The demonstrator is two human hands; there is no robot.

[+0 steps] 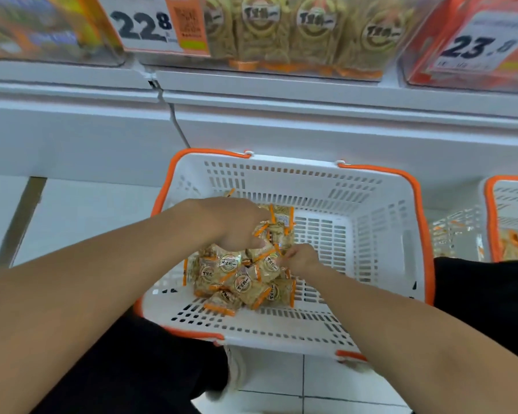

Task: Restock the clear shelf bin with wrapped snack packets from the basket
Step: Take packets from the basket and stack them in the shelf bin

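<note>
Both hands reach into the white basket (371, 210): left hand (231, 222) grips snack packets (237, 279) lying jumbled every way; right hand (301, 259) pinches one. Bare basket floor lies right of them.

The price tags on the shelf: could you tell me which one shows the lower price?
The left price tag, reading 22.8, beside the orange QR strip; the right price tag reads 23.8.

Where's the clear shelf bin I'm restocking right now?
Head view, top centre: the clear shelf bin sits on the shelf above the basket, between two price tags.
</note>
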